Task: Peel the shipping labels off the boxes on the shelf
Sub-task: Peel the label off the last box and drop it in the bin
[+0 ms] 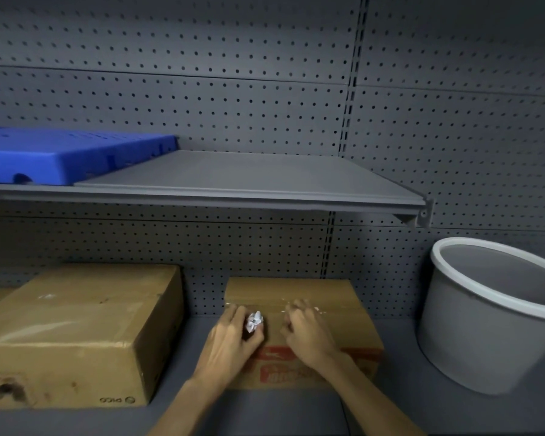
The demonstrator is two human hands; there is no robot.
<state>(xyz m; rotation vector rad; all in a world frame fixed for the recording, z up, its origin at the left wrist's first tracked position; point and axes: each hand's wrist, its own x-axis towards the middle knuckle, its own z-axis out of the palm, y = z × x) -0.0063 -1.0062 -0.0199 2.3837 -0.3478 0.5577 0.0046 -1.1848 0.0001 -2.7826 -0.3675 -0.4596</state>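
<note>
Grey metal shelving fills the view, backed by a perforated panel [233, 99] dotted with rows of small holes and split by a slotted upright. The lower shelf [265, 413] is a flat, dark grey surface under dim light. On it, at centre, sits a small cardboard box [343, 297] with red print on its near face and a strip of clear tape across the top — white scraps of label residue cling to that tape. The left hand [230, 344] rests on the box top with fingers curled round a crumpled white label [254, 321], holding it as a small wad. The right hand [306, 328] lies just beside it on the same top, fingers bent with the tips down at the residue; whether they pinch anything I cannot tell.

To the left stands a larger cardboard box [76, 328], stained at its near lower corner. To the right a grey bin [485, 335] with a pale rim tilts toward the boxes. Above, an upper shelf [233, 180] carries a blue plastic crate [60, 155] at its left end.
</note>
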